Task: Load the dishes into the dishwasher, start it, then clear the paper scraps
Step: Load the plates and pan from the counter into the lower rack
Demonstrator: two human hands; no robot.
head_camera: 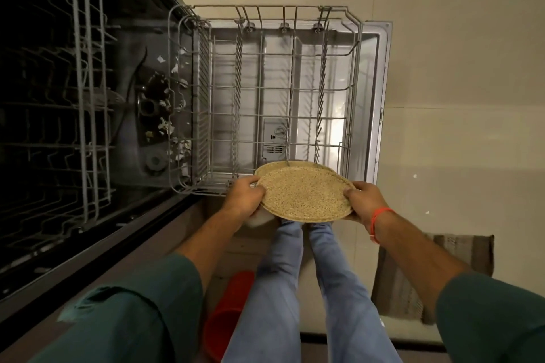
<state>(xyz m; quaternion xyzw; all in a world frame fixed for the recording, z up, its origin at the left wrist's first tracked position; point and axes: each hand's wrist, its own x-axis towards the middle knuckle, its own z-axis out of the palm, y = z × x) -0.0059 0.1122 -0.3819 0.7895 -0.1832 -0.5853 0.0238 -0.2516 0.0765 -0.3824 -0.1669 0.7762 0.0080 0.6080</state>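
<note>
So the person is standing over the open dishwasher, holding a stack of two round speckled plates (305, 194) out in front, right over the near edge of the pulled-out lower rack (265, 97). The plates are looking like that grainy tan wheat-straw kind of material, flat with a low raised rim, the top one sitting a bit offset so the lower one is peeking out at 12 o'clock.

The left hand (246, 196) is gripping the stack at 9 o'clock, fingers curling over the rim with the thumb underneath somewhere I can't see. The right hand (364, 200) is pinching the rim at 3 o'clock, thumb on top, fingers wrapping under. An orange thread band (380, 218) is sitting around that wrist. Both sleeves are dark green.

The lower rack is grey coated wire, boxy, with rows of thin upright tines, and it's resting out on the dropped-down door (380, 103), which is shiny stainless steel inside. At 9 o'clock from the rack, white torn paper scraps (177, 115) are lying scattered on the tub floor around the dark filter area. Farther toward 9 o'clock the upper rack (88, 82) is showing as pale wire against the dark tub.

Below the plates, blue jeans, a red plastic bucket (227, 318) at 6 o'clock and a brown woven mat (442, 274) at 4 o'clock on the glossy cream floor tiles.
</note>
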